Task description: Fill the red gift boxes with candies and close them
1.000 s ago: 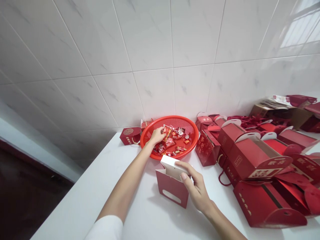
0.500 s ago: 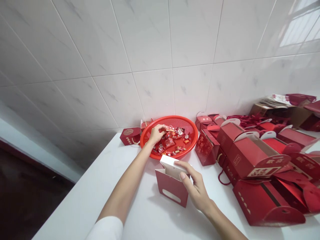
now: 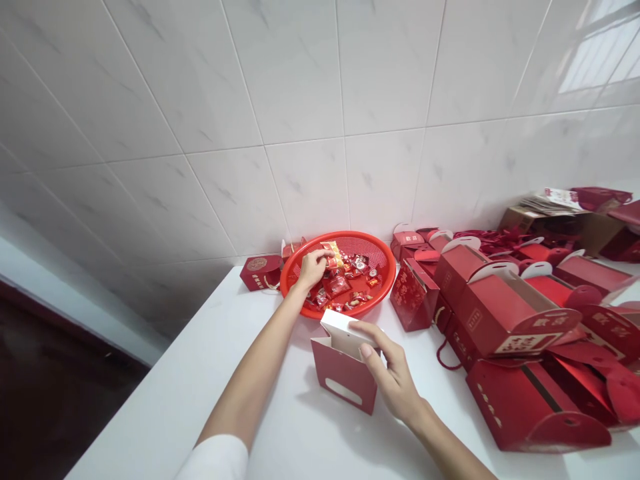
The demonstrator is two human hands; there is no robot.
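My left hand (image 3: 313, 268) reaches over the left side of a red perforated plastic basket (image 3: 388, 283). Pinched in its fingers is a small yellow-and-red candy packet (image 3: 332, 255). Red-wrapped candies (image 3: 338, 286) and other small packets lie in the basket below. On the white table in front, my right hand (image 3: 391, 370) grips the right side of an upright red paper gift box (image 3: 344, 375). That box is open at the top, with a white flap (image 3: 336, 321) raised at the back; its bottom is out of sight.
Many red gift boxes (image 3: 520, 310) are piled on the right. A patterned red box (image 3: 413, 297) stands beside the basket, and a small dark red box (image 3: 261, 272) sits to its left. White tiles (image 3: 305, 187) rise behind the table (image 3: 220, 340).
My left hand has drawn slightly up, and the yellow-and-red packet now shows in its fingers. My right hand and the gift box stay almost still.
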